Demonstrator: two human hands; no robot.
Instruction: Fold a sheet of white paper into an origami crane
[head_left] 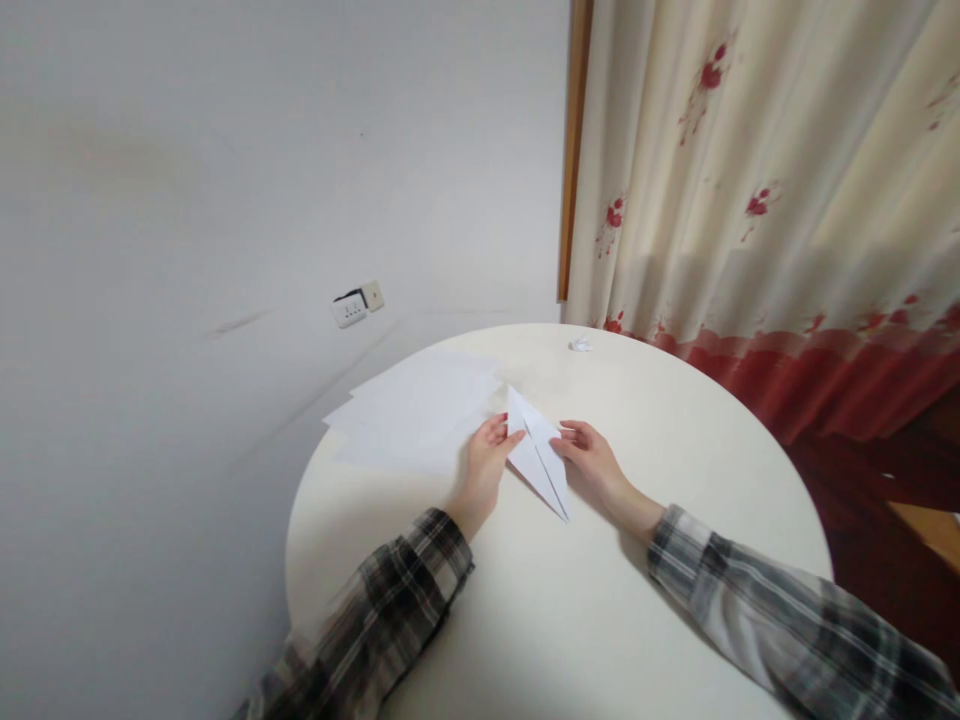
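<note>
A folded white paper shape [537,455], long and pointed like a paper plane, lies on the round cream table [570,600]. My left hand [487,462] presses its left edge with fingers curled, the thumb on the paper. My right hand [592,458] holds the right edge with fingertips pinched on the fold. Both sleeves are plaid.
A loose stack of white sheets [416,410] lies on the table left of my hands. A small crumpled bit of paper [580,345] sits near the far edge. A wall with a socket [358,303] stands left; a flowered curtain [765,200] hangs right.
</note>
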